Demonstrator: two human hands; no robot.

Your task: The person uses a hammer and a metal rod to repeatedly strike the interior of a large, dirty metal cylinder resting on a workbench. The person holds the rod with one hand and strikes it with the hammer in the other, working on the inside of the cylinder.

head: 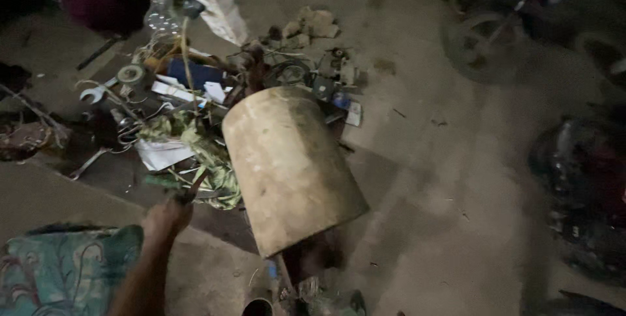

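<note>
Beside the tan drum (290, 166), the left hand (168, 217) reaches forward (fingers clamped on a thin tool (194, 189)).

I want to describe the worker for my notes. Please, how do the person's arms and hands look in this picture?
Only one arm shows, rising from the bottom left; which arm it is cannot be told. The forearm is bare, with no sleeve, watch or glove visible. The hand is bare too, and dim light hides finer detail. The other hand is out of view.

Single head cam, steep downward tilt, near the tan cylinder (290, 169) & cluttered ground (443, 179), no 2nd view
</note>
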